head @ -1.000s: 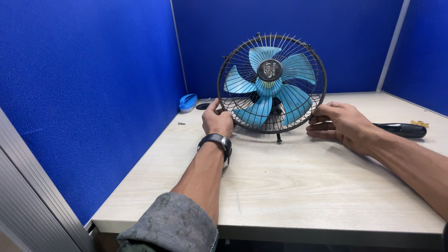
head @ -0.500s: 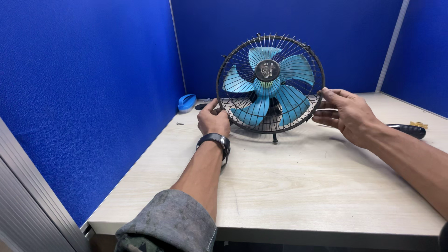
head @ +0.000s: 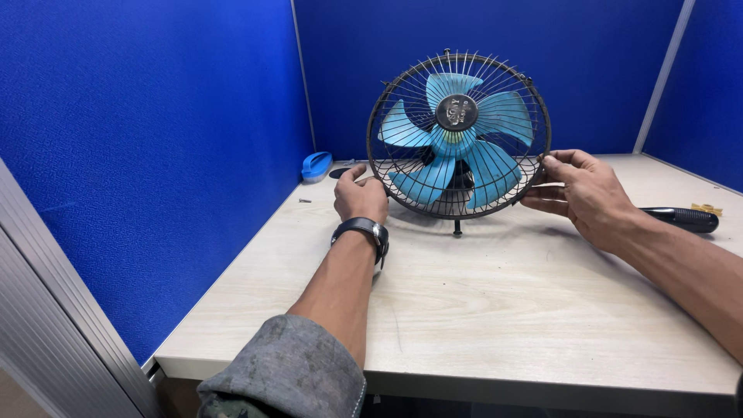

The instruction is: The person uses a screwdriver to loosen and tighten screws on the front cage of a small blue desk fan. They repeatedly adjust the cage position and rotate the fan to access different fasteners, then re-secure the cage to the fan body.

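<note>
The fan (head: 458, 135) now sits higher in the frame than a second ago, its small foot lifted nearer the middle. The right hand (head: 576, 193) has climbed from the lower rim to the guard's right edge.

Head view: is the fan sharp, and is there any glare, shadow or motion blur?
Head view: the fan is sharp, grille wires distinct; both the left hand and the right hand unblurred; lighting even, soft shadows on the table; no glare.
</note>
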